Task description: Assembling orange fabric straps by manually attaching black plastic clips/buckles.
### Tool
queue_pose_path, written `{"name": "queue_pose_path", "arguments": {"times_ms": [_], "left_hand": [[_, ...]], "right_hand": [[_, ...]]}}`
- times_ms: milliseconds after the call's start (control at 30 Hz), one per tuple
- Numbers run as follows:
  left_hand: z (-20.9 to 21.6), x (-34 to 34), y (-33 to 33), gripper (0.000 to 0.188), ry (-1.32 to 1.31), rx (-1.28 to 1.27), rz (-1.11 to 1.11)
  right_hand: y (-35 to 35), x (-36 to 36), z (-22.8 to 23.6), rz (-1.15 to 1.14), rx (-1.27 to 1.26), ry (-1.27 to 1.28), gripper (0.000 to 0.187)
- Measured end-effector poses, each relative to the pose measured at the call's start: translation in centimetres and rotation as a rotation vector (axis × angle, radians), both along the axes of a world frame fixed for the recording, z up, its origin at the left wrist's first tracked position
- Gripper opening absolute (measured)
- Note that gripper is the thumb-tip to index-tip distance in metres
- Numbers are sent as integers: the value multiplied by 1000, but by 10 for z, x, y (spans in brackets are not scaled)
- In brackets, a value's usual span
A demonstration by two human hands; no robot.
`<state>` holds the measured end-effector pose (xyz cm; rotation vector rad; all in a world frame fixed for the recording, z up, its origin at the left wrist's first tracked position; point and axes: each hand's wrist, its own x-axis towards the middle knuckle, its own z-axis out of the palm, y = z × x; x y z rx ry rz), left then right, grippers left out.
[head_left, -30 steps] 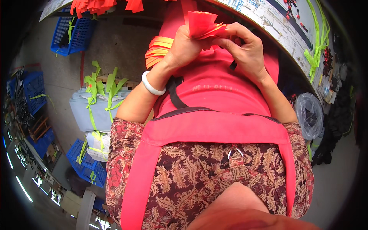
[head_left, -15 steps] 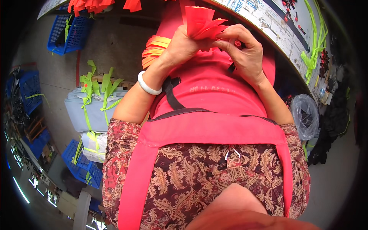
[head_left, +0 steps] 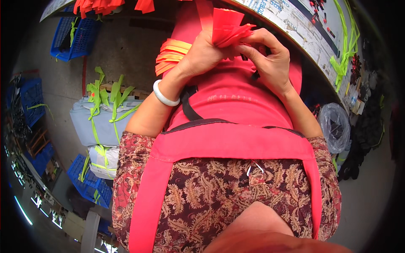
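Note:
Above my lap, my left hand (head_left: 203,55) is closed round a bundle of red fabric strips (head_left: 227,26) that fan out upward from its fingers. My right hand (head_left: 272,57) meets it at the bundle's right edge, with thumb and index finger pinched together there. Small black-and-red pieces (head_left: 265,50) show inside the curled right fingers; their exact kind is too small to tell. What lies between the fingertips is hidden. Beside my left wrist, a bundle of orange strips (head_left: 172,55) rests against the red apron (head_left: 240,103).
A worktable (head_left: 291,27) runs along the upper right, bearing small black-and-red pieces (head_left: 316,17) and lime-green strips (head_left: 346,46). More red strips (head_left: 99,5) hang at the upper left. Blue crates (head_left: 76,36), a tied grey stack (head_left: 90,122) and a clear plastic bag (head_left: 334,126) stand around me.
The red strips and my left hand have shifted slightly to the right. The strips' fan has tilted a little, and my right fingers stay pinched at its edge.

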<state>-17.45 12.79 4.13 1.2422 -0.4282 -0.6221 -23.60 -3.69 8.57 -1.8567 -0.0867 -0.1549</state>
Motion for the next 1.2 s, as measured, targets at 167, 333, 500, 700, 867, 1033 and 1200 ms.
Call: {"name": "queue_pose_path", "arguments": {"times_ms": [167, 333, 500, 700, 867, 1033, 1200], "left_hand": [[0, -2, -4, 15, -138, -105, 140], [-3, 1, -3, 18, -69, -5, 54], [0, 9, -1, 19, -35, -28, 26], [-4, 14, -19, 17, 238, -119, -75], [-31, 31, -64, 16, 871, -189, -137], [-65, 51, -106, 16, 1046, -371, -300], [-63, 52, -114, 17, 985, -275, -244]], "right_hand": [[2, 6, 4, 105, -121, -118, 14], [-5, 4, -9, 8, -31, -17, 11], [-6, 2, -2, -32, 64, 85, 13], [-21, 1, -7, -141, 209, 273, 13], [-47, 15, -31, -272, 146, 281, 15], [-64, 32, -37, -380, 9, 260, 15], [-78, 31, -45, -395, -79, 226, 14]]}}
